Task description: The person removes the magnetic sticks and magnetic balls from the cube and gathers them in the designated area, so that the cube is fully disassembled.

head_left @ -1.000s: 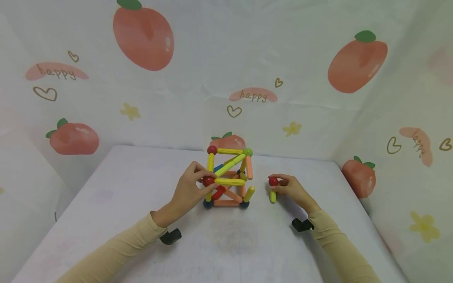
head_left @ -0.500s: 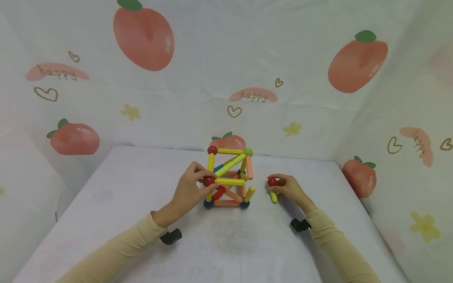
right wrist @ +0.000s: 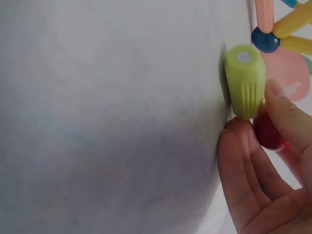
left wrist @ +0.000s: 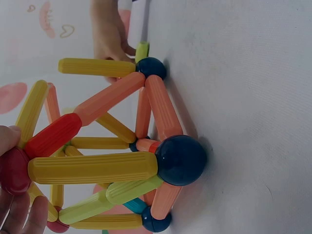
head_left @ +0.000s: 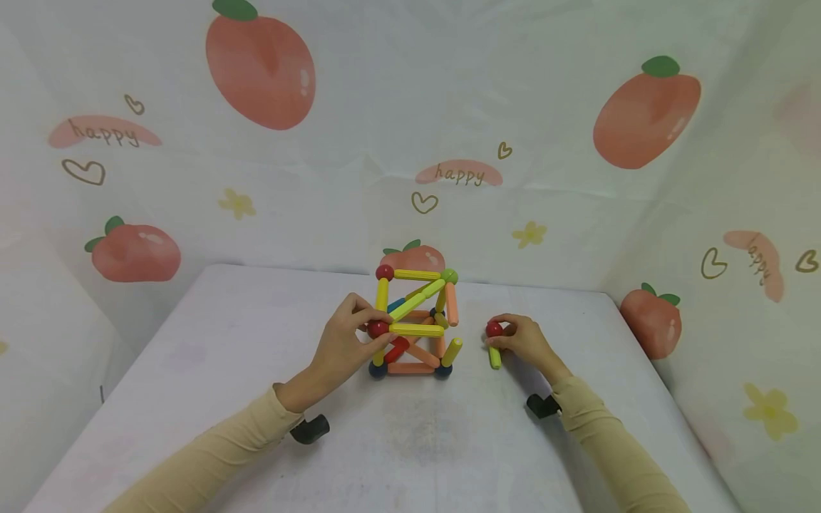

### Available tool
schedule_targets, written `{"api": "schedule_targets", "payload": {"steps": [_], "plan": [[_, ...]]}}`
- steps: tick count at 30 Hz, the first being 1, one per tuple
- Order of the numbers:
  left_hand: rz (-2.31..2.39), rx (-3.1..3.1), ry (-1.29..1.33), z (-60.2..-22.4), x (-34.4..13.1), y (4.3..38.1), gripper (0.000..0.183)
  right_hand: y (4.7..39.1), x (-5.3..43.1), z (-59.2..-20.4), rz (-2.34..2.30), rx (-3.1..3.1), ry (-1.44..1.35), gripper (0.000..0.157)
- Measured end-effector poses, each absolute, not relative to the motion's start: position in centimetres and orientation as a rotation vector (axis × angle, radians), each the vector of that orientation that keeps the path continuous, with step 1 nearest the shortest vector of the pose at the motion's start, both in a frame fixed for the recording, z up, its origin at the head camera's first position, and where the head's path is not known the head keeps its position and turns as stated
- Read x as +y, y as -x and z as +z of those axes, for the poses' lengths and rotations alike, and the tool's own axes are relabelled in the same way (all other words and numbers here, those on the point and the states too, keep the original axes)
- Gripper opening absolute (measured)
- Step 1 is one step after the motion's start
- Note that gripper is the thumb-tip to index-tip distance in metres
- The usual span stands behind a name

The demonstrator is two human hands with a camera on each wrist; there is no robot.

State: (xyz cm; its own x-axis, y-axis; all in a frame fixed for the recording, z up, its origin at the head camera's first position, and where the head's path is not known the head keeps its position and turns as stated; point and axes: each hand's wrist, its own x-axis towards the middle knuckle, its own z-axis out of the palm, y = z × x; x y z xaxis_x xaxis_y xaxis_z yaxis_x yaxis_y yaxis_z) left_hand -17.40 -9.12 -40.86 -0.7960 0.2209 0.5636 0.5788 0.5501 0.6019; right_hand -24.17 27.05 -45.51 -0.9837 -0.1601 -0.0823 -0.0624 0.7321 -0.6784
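Observation:
A boxy frame of magnetic sticks and balls (head_left: 415,330) stands mid-table, with yellow, orange, red and lime sticks joined at dark blue, red and green balls. At its near upper left corner, my left hand (head_left: 340,345) pinches a red ball (left wrist: 14,170) between thumb and fingers. A yellow stick (head_left: 452,352) rises at a slant from the near right blue ball (head_left: 443,368), its upper end free. Right of the frame, my right hand (head_left: 527,339) holds another red ball (right wrist: 268,132). A lime stick (right wrist: 245,80) extends from beside that ball toward me, close over the table.
The white table (head_left: 417,456) reaches back to a pale cloth backdrop (head_left: 359,192) printed with fruit and hearts. Dark wrist mounts (head_left: 310,429) sit under both forearms. An orange stick (head_left: 452,304) hangs from the green ball (head_left: 449,276) at the frame's upper right.
The red ball and lime stick in my right hand have shifted slightly, the stick's near end swinging right and then partly back. My left hand and the frame look unchanged.

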Motion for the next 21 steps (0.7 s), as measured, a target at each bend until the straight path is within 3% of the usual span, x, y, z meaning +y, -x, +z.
{"api": "schedule_targets", "payload": {"steps": [12,21], "plan": [[-1.146,-2.375,0.641,-40.9,-9.1,17.4,0.027,26.3,27.8,-45.4,-1.128,2.727,0.199,0.051],[-1.162,-2.365,0.651,-40.9,-9.1,17.4,0.026,27.7,27.8,-45.7,-1.177,2.723,0.254,0.041]]}}
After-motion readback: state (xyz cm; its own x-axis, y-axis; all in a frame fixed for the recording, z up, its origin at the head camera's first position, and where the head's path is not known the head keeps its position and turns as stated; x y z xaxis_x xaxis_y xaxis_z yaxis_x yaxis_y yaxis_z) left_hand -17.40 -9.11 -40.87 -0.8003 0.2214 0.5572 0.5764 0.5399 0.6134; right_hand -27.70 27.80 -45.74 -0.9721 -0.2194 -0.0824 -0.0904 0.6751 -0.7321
